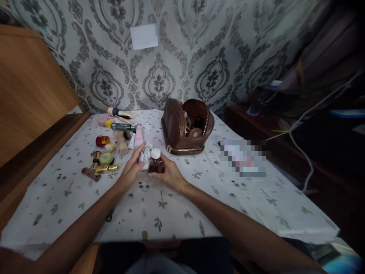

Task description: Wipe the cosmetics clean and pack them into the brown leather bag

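Observation:
Over the middle of the table, my right hand (172, 175) is closed around a small clear bottle (154, 164) with a white cap and dark reddish liquid. The bottle is upright. Just left of it, my left hand (131, 170) is closed on a crumpled white tissue (145, 156), close against the bottle. A pink tube (139, 135) lies just beyond my left fingers. Behind my hands stands a brown cosmetic bag (182, 129), its top unzipped with several items inside.
Left of my hands lie a green bottle (123, 126), a red jar with a gold lid (102, 141), a beige tube (121, 144), a round green container (106, 158) and a gold tube (107, 168). A blurred-out flat object (242, 158) is at right. A patterned wall rises behind.

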Demonstrator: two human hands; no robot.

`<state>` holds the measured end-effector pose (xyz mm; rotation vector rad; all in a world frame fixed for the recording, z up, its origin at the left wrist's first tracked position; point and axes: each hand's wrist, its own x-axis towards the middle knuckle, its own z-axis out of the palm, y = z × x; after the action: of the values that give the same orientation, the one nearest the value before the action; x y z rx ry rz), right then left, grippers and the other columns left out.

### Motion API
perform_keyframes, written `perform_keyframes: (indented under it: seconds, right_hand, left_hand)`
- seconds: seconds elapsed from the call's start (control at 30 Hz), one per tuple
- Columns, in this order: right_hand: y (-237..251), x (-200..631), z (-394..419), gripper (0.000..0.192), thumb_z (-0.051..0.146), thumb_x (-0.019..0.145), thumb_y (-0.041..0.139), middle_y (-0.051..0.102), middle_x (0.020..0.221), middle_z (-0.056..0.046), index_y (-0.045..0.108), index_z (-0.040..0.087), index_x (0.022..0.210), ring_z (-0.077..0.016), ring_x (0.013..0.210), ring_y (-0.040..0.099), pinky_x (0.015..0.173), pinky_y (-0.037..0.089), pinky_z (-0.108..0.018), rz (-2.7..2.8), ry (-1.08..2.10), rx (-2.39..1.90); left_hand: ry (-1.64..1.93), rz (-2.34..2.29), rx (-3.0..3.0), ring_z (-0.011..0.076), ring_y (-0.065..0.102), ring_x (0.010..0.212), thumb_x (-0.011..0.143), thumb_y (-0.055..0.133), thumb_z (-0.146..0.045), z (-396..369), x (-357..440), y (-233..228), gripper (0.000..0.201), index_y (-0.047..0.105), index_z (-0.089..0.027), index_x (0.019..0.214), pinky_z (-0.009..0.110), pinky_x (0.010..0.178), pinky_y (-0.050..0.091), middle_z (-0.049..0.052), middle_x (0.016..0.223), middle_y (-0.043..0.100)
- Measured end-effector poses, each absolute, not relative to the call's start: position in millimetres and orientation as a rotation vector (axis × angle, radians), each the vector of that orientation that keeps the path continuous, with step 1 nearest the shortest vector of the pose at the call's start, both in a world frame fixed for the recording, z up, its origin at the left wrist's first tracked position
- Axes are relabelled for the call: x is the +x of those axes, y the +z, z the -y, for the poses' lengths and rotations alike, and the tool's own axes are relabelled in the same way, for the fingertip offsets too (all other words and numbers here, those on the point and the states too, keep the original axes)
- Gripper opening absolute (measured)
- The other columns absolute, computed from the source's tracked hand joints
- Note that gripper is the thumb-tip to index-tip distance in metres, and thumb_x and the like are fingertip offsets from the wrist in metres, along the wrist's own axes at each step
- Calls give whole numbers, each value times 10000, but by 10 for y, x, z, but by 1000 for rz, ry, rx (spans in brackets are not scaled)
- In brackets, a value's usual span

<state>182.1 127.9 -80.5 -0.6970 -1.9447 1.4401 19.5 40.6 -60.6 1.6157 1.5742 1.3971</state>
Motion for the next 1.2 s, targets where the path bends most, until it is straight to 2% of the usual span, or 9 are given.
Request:
perform_keyframes:
  seconds: [0.1, 0.2, 0.33, 0.43, 0.63, 0.83, 0.97, 1.1, 1.2]
  right_hand:
    - [-842, 1829, -1311, 562, 346, 647, 840, 638, 838, -9, 597, 168, 1121, -156, 720, 540, 627, 446, -253, 1891, 1478, -662]
    - [-861, 1834, -1330, 582, 353, 642, 846, 650, 854, -13, 599, 170, 1137, -161, 740, 561, 650, 474, -260, 1840, 1545, -605]
    - [-826, 1835, -1311, 567, 360, 673, 824, 665, 930, -37, 600, 167, 1157, -172, 796, 596, 689, 497, -274, 1814, 1643, -557]
    - [-789, 1838, -1283, 486, 341, 702, 795, 651, 938, -32, 614, 174, 1121, -163, 798, 586, 689, 494, -266, 1834, 1603, -574]
    - [-774, 1857, -1264, 446, 261, 684, 773, 637, 904, -21, 641, 196, 1106, -181, 811, 581, 709, 487, -278, 1997, 1330, -595]
    - [-720, 1912, -1252, 608, 281, 709, 723, 645, 1019, -78, 584, 194, 1294, -246, 913, 621, 849, 497, -374, 2269, 936, -701]
    - [-647, 1925, -1183, 666, 328, 747, 690, 631, 1088, -126, 533, 176, 1377, -271, 895, 643, 781, 513, -367, 2473, 631, -847]
    - [-562, 1917, -1099, 590, 361, 805, 634, 615, 1144, -128, 541, 202, 1365, -266, 875, 652, 689, 503, -335, 2620, 407, -949]
    - [-511, 1922, -1062, 580, 359, 834, 610, 604, 1181, -117, 508, 243, 1393, -245, 861, 655, 672, 489, -312, 2703, 326, -941]
  left_hand:
    - [1340, -1521, 1662, 250, 371, 1442, 937, 433, -327, -372, 275, -584, 586, 387, -210, 1510, 402, 1211, 279, 51, 1568, 404]
    - [1315, -1537, 1751, 244, 458, 1384, 954, 468, -351, -358, 310, -573, 533, 456, -200, 1465, 380, 1166, 354, 75, 1512, 484]
    - [1446, -1677, 1652, 217, 679, 1029, 892, 581, -361, -372, 291, -602, 415, 607, -182, 1265, 322, 905, 536, 74, 1167, 718]
    - [1569, -1709, 1519, 178, 684, 848, 842, 635, -363, -388, 282, -623, 344, 621, -184, 1135, 275, 756, 544, 39, 967, 737]
    - [1684, -1739, 1556, 177, 669, 919, 880, 602, -365, -375, 283, -560, 350, 606, -177, 1175, 270, 803, 531, 57, 1074, 720]
    - [1420, -1743, 2128, 218, 611, 1206, 974, 486, -291, -345, 191, -462, 341, 615, -213, 1279, 373, 1055, 474, 78, 1304, 660]
    - [1204, -1610, 2536, 211, 553, 1280, 992, 448, -202, -346, 149, -434, 364, 580, -225, 1330, 404, 1093, 455, 100, 1355, 614]
    - [1040, -1701, 2648, 225, 578, 1185, 997, 433, -200, -344, 202, -435, 317, 582, -189, 1278, 405, 1011, 497, 122, 1238, 641]
    - [983, -1918, 2515, 202, 618, 966, 1010, 394, -242, -351, 251, -412, 248, 617, -161, 1083, 353, 864, 520, 102, 1032, 649]
